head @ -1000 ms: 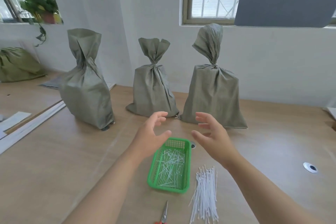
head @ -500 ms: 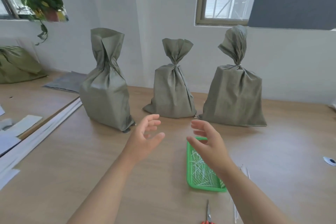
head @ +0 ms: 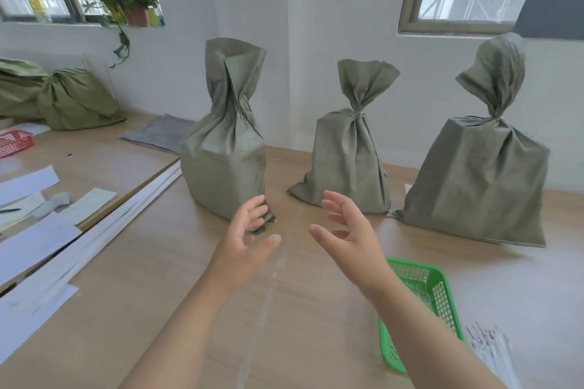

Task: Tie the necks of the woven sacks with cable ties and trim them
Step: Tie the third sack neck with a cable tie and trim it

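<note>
While both hands hover empty, left hand (head: pixel 245 232) and right hand (head: pixel 347 232) spread before the untied sack (head: pixel 226 148).

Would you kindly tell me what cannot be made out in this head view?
Green basket: head view, the right forearm covers part; contents unclear.
Cable ties: blurred, cut off by the bottom-right edge.
Left sack: left hand partly hides its near bottom corner.
Middle sack and right sack: neck ties too small to judge trimming.
</note>
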`<state>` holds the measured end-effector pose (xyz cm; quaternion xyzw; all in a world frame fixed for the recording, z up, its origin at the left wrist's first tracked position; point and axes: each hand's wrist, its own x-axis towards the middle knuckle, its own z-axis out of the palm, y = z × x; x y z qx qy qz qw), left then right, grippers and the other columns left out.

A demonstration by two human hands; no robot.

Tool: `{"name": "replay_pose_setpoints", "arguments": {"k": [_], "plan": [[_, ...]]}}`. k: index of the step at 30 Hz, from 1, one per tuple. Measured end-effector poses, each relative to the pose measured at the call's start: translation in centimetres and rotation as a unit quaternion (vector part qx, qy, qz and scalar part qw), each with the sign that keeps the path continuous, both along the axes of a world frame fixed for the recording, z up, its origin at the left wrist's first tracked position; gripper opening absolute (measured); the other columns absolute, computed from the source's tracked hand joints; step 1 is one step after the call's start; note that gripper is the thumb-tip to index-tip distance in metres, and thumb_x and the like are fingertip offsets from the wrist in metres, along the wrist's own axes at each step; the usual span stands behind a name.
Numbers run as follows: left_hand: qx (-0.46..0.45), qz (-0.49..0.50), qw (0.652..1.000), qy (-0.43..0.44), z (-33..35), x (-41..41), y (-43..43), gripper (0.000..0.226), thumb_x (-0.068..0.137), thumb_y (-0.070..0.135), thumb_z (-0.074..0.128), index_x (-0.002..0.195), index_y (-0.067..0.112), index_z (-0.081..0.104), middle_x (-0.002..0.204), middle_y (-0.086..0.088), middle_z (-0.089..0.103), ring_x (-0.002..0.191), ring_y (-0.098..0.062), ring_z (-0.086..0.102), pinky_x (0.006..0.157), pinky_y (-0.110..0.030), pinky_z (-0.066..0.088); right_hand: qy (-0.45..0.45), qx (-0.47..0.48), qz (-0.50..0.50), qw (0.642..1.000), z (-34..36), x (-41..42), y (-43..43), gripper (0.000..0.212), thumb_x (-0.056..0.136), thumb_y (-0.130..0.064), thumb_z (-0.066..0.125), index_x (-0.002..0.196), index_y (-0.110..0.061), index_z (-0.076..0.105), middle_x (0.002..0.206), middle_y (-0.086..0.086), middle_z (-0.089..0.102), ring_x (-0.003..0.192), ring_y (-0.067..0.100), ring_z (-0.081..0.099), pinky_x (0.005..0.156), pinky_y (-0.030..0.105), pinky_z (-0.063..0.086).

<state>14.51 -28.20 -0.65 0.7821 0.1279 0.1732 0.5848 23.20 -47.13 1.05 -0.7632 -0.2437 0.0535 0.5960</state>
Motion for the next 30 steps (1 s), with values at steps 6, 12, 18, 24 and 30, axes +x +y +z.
{"name": "replay_pose_setpoints", "arguments": {"k": [6, 12, 18, 24, 30], "plan": [[-0.009, -0.008, 1.0, 0.019, -2.1, 3.0, 10.3, 0.089, 0.062, 0.053, 0.069, 0.145, 0.042, 0.039, 0.147, 0.016, 0.048, 0.131, 0.011, 0.044, 0.111, -0.028, 0.036, 0.014, -0.019, -0.011, 1.0, -1.3, 2.6, 9.9, 0.066, 0.084, -0.031, 0.077, 0.14, -0.042, 0.043, 0.137, -0.019, 0.052, 0.123, -0.008, 0.046, 0.102, 0.029, 0.044], [0.007, -0.029, 0.999, 0.04, -2.7, 7.2, 21.6, 0.084, 0.072, 0.04, 0.07, 0.149, 0.04, 0.035, 0.151, 0.011, 0.044, 0.135, -0.002, 0.042, 0.112, -0.028, 0.033, 0.034, -0.042, -0.043, 0.998, -2.0, 6.5, 20.3, 0.074, 0.085, -0.03, 0.075, 0.146, -0.04, 0.036, 0.14, -0.016, 0.05, 0.127, -0.001, 0.046, 0.109, 0.038, 0.041], [0.054, -0.035, 0.998, 0.028, -2.2, 13.3, 30.6, 0.077, 0.084, 0.031, 0.075, 0.149, 0.04, 0.035, 0.151, 0.014, 0.043, 0.137, -0.001, 0.04, 0.116, -0.032, 0.032, 0.047, -0.052, -0.062, 0.996, -1.3, 12.3, 27.8, 0.081, 0.082, -0.039, 0.075, 0.149, -0.043, 0.03, 0.148, -0.012, 0.043, 0.135, 0.008, 0.041, 0.114, 0.043, 0.038], [0.067, -0.009, 0.998, -0.011, -0.7, 21.7, 36.9, 0.076, 0.085, 0.03, 0.075, 0.15, 0.036, 0.036, 0.151, 0.018, 0.04, 0.139, 0.003, 0.034, 0.118, -0.032, 0.028, 0.019, -0.069, -0.086, 0.994, -0.5, 18.8, 33.3, 0.081, 0.085, -0.036, 0.073, 0.152, -0.035, 0.028, 0.151, -0.011, 0.04, 0.141, 0.006, 0.034, 0.111, 0.031, 0.033], [0.06, 0.004, 0.998, -0.009, 0.4, 27.7, 40.1, 0.082, 0.08, 0.038, 0.074, 0.152, 0.036, 0.033, 0.157, 0.012, 0.038, 0.141, 0.001, 0.034, 0.118, -0.034, 0.029, 0.005, -0.086, -0.099, 0.991, -0.3, 23.5, 36.9, 0.085, 0.085, -0.036, 0.073, 0.154, -0.03, 0.025, 0.155, -0.009, 0.036, 0.143, 0.008, 0.032, 0.107, 0.026, 0.031]]}}
